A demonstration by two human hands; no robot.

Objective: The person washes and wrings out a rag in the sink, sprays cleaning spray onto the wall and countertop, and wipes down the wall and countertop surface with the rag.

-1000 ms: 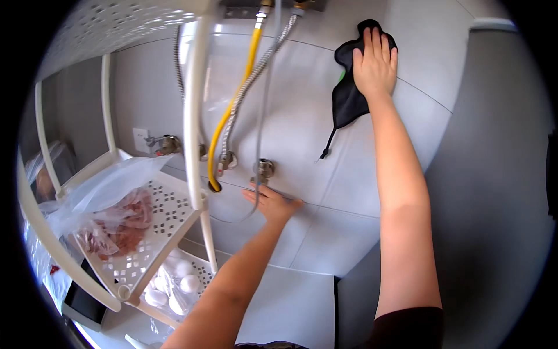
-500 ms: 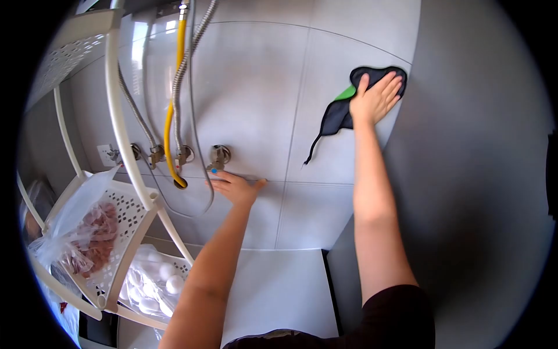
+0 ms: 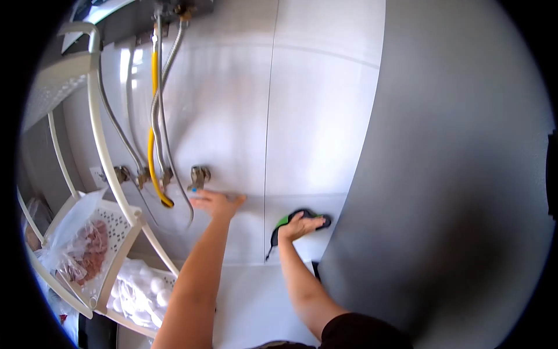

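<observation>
Against the tiled wall (image 3: 232,128), my right hand (image 3: 300,225) holds a black and green cloth (image 3: 317,214) under its stretched fingers. The cloth lies low on the wall, beside the grey panel, and a thin black cord trails from its lower left. My left hand (image 3: 216,205) is open, its fingers spread against the wall just below a metal valve (image 3: 199,175). A small blue spot shows by its fingertips. My left hand holds nothing.
Flexible metal hoses and a yellow hose (image 3: 152,151) hang down the wall on the left. A white shelf rack (image 3: 103,125) holds a bag of reddish food (image 3: 87,250) and a bag of eggs (image 3: 139,294). A grey panel (image 3: 442,145) stands on the right.
My right hand has moved the cloth down the wall and to the left in view. The view has shifted, and more of the wall's upper part shows. My left hand stays below the valve.
</observation>
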